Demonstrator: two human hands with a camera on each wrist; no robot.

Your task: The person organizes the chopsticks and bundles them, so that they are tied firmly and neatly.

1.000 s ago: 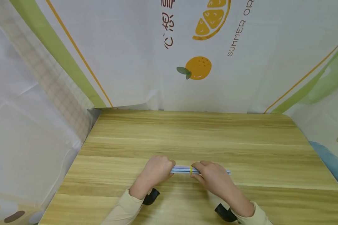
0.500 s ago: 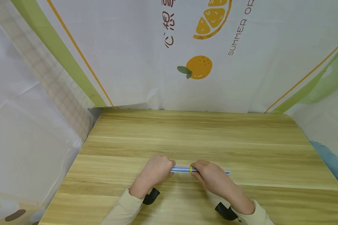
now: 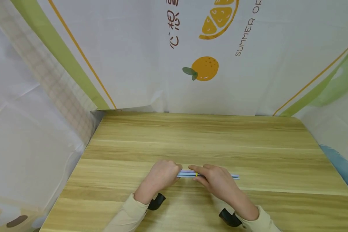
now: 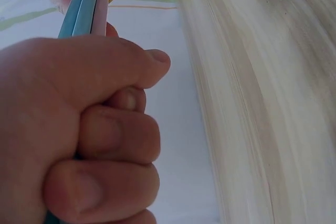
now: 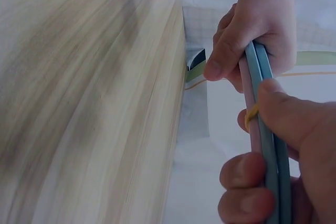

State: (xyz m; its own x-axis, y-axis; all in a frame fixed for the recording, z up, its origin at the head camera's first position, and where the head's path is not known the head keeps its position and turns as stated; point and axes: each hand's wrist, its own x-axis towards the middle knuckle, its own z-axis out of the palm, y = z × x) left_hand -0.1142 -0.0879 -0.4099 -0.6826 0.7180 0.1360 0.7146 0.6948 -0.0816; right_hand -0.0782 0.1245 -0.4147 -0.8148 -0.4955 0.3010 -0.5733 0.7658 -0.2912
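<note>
A bundle of pastel blue and pink chopsticks (image 3: 187,174) lies across between both hands. Round its middle goes a yellow rubber band (image 3: 196,174), wound in several turns in the left wrist view. My left hand (image 3: 163,174) grips one end of the bundle in a fist, which hides that end. To the right of it, my right hand (image 3: 218,180) holds the bundle beside the band. In the right wrist view its thumb lies along the chopsticks (image 5: 269,153), right at the rubber band (image 5: 252,115), with fingers curled on the other side. The chopsticks' right ends stick out past this hand.
Under the hands spreads a wood-grain table (image 3: 203,138). Behind it hangs a white cloth (image 3: 133,64) printed with oranges and lettering; more pale cloth (image 3: 26,138) hangs at the left. Black curved pieces (image 3: 156,202) sit at both wrists.
The right index finger has stretched leftward past the rubber band, and the thumb has shifted left too. The bundle has slid slightly right. The left hand keeps its grip nearly in place.
</note>
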